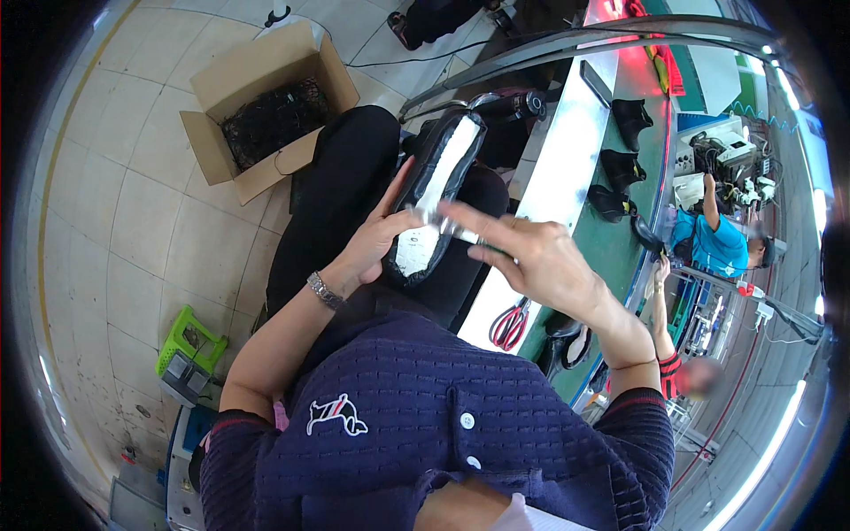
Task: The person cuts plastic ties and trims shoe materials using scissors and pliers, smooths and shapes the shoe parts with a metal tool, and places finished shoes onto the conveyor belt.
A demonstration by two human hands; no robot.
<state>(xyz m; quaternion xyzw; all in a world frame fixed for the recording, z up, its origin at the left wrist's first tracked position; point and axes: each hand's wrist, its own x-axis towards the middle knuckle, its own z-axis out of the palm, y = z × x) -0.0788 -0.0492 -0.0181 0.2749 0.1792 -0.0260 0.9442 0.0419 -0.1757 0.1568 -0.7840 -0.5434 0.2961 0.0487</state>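
While the left hand cups a black shoe from the left side, fingers curled around its edge, the shoe sits at centre of frame, sole side up, w/ a white insole showing along its length. It is tilted, toe end toward upper centre, heel end down by the palm. The right hand is just right of the shoe, index and middle finger stretched out to the left, pinching a thin pale tool whose tip touches the insole near the heel. What kind of tool it is, cannot tell.

Both hands are above the lap, black trousers below. At upper left of frame a cardboard box w/ dark netting inside stands on the tile floor. Lower left, a green stool. Right of centre runs a green conveyor w/ several black shoes on it; red scissors lie on its white edge, just below the right hand. At far right, two other persons work at the conveyor.
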